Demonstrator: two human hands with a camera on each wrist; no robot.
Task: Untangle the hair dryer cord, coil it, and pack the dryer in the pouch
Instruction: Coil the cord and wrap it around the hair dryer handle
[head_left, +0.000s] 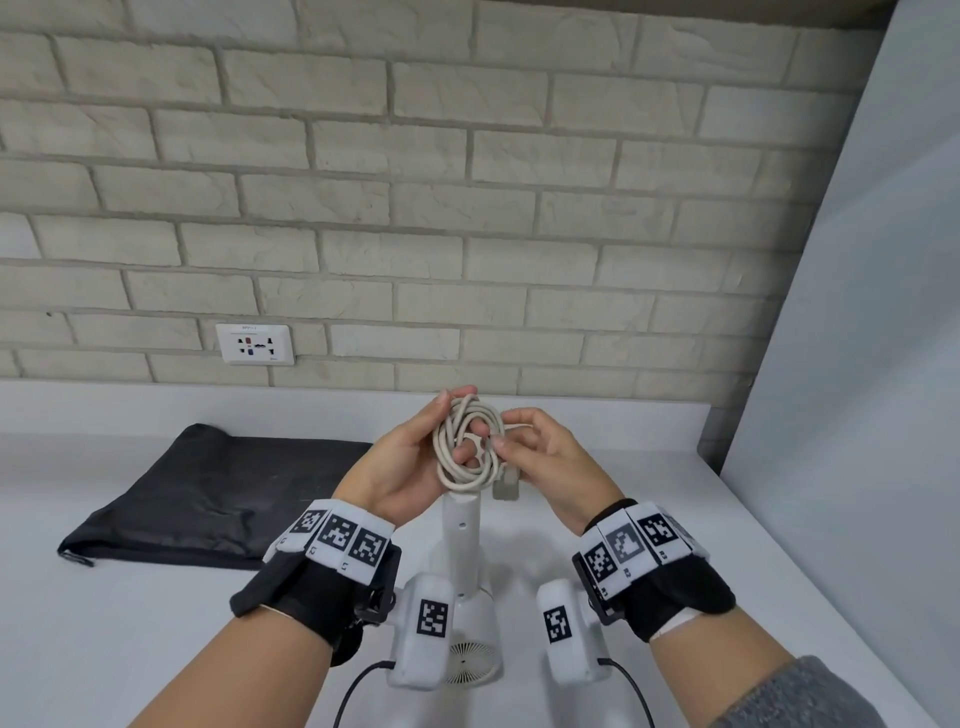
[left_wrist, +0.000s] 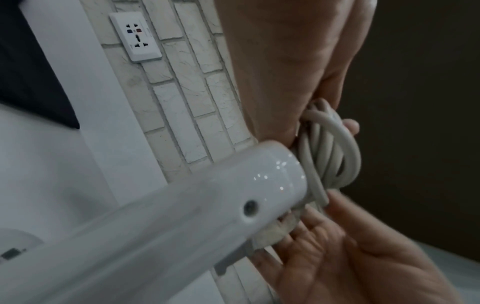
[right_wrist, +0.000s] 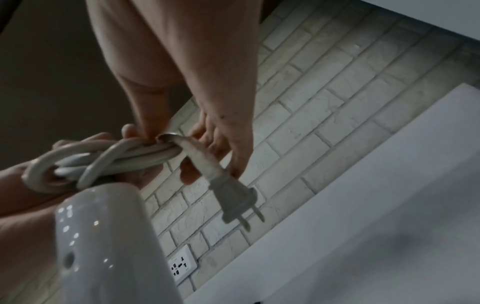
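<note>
The white hair dryer (head_left: 462, 525) lies on the counter, handle pointing away from me, its round grille near my wrists. Above the handle end my left hand (head_left: 415, 457) grips the beige cord (head_left: 467, 447), wound into a small coil of several loops. My right hand (head_left: 535, 452) pinches the cord's end on the right side of the coil, and the plug (right_wrist: 233, 199) hangs down from that pinch. The left wrist view shows the coil (left_wrist: 330, 152) beside the handle end (left_wrist: 272, 181). The black pouch (head_left: 208, 493) lies flat to the left.
The white counter (head_left: 649, 519) runs back to a pale brick wall with a socket plate (head_left: 254, 344) low on the left. A plain grey-white wall (head_left: 857, 364) closes off the right side. Black cables trail from my wrist cameras at the near edge.
</note>
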